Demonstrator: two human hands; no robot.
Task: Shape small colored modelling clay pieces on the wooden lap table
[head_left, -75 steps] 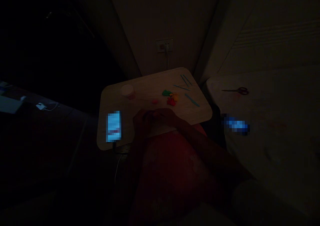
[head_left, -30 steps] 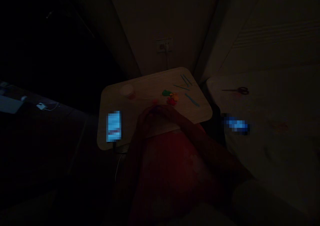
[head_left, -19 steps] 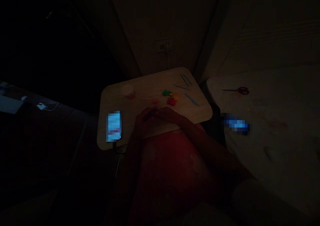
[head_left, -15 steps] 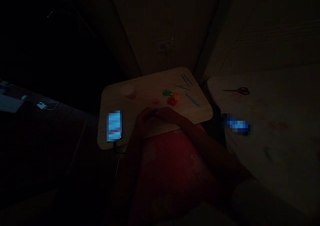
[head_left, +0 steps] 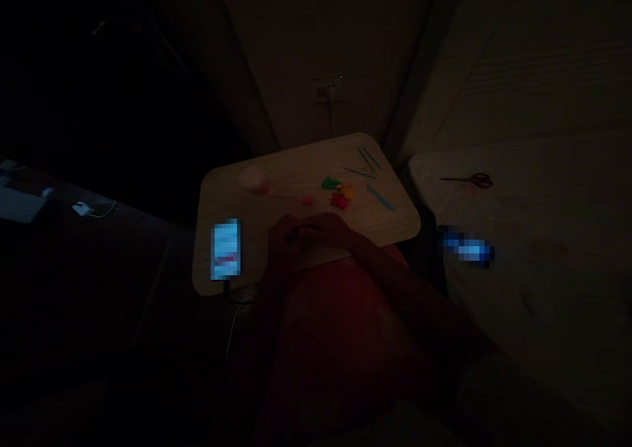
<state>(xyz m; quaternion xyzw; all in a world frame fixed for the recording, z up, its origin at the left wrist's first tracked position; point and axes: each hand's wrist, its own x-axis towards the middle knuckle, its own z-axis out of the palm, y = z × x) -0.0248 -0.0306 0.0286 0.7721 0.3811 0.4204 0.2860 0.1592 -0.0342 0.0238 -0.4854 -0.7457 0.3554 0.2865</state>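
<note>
Dim light leaves little detail in the head view. My left hand (head_left: 282, 239) and my right hand (head_left: 326, 230) meet above the near edge of a small wooden table (head_left: 281, 164). Fingers of both are curled and pressed together, and whatever lies between them is hidden. Just beyond them is a small pinkish-red lump (head_left: 307, 201). To its right sit soft-looking clay-like pieces: a green one (head_left: 330, 184), an orange-yellow one (head_left: 347, 192) and a red one (head_left: 339, 201), touching each other.
A pale round tub (head_left: 252, 178) stands at the back left, a lit phone (head_left: 226, 249) with a cable at the front left. Several thin sticks (head_left: 366, 160) and a flat bluish blade-like tool (head_left: 380, 197) lie right. Scissors (head_left: 474, 180) rest on the surface beside the table.
My hands have drawn closer together; the right has slid slightly left and down over the left. The dark gap between them has narrowed. Things on the table have stayed put.
</note>
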